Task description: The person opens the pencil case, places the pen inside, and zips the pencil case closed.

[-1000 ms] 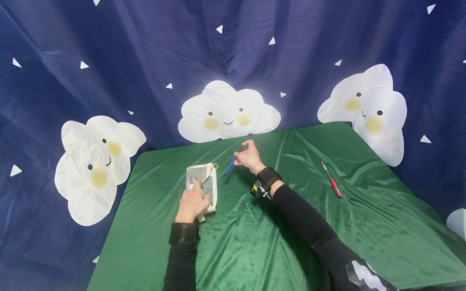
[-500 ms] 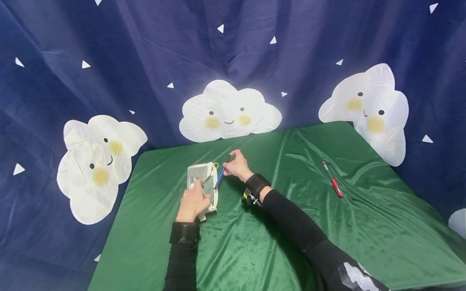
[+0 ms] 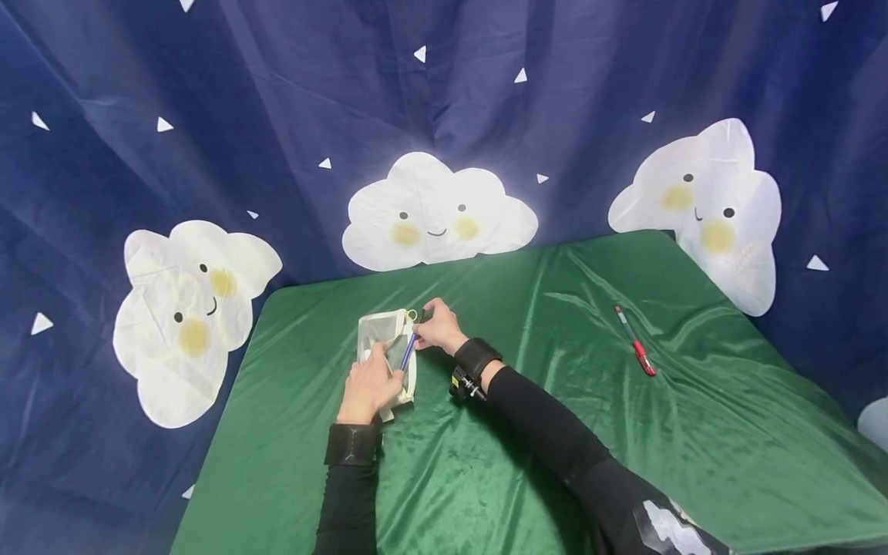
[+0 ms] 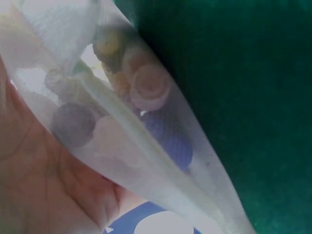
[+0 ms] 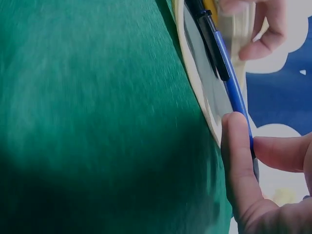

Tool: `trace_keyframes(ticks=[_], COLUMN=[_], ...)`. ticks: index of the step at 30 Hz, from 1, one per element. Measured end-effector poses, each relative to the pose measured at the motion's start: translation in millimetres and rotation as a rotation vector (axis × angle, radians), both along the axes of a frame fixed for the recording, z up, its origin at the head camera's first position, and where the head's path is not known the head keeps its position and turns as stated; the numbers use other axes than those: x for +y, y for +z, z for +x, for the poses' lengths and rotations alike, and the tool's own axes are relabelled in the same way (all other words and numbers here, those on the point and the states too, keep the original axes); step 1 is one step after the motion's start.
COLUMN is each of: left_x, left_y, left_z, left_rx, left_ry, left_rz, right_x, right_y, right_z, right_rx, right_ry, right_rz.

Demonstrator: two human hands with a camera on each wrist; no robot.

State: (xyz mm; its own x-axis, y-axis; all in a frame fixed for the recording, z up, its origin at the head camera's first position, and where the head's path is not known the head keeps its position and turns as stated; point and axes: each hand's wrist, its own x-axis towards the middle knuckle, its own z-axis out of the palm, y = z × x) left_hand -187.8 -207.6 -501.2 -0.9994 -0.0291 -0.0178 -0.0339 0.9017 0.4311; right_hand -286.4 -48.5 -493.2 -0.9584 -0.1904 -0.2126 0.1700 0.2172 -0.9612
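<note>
My left hand [image 3: 368, 387] grips a translucent zip pouch [image 3: 378, 327] with cream edging and a ring at its far corner. In the left wrist view, blurred round-ended shapes, one of them blue-purple [image 4: 171, 141], show through the pouch wall. My right hand [image 3: 438, 327] pinches a blue pen [image 3: 409, 348] between thumb and finger. Seen from the right wrist, the pen's front end lies inside the pouch mouth, beside black and yellow items [image 5: 209, 7]. Fingers of my left hand [image 5: 265, 41] hold the mouth's far side.
A red pen [image 3: 636, 345] with a clear barrel lies on the green cloth [image 3: 527, 432] to the right. Behind the table hangs a dark blue curtain [image 3: 479, 100] with white clouds and triangles.
My right hand has carried the blue pen left and nearer, from beside the pouch to its opening. My left hand has stayed on the pouch. The red pen has not moved.
</note>
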Motion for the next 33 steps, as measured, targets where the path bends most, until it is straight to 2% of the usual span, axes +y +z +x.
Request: trace_keyframes(ticks=[7, 13, 21, 25, 29, 33], left_x=[1, 0, -2, -2, -2, -2], left_y=[0.5, 1.7, 1.8, 0.2, -0.3, -0.1], left_z=[-1.4, -1.6, -3.6, -3.2, -2.2, -2.0], left_rx=[0.006, 0.003, 0.015, 0.021, 0.013, 0.012], left_ry=[-0.008, -0.017, -0.015, -0.017, -0.018, -0.019], left_rz=[0.0, -0.008, -0.018, -0.02, -0.017, -0.018], right_x=[-9, -17, -27, -29, -31, -32], right_y=[-0.2, -2.4, -5.4, -5.6, -5.0, -3.1], right_z=[6.3, 9.5, 14.0, 15.4, 20.0, 25.8], right_rx=[0.005, 0.016, 0.017, 0.033, 0.08, 0.095], right_ry=[0.027, 0.044, 0.024, 0.035, 0.079, 0.175], right_rz=[0.04, 0.123, 0.131, 0.21, 0.292, 0.364])
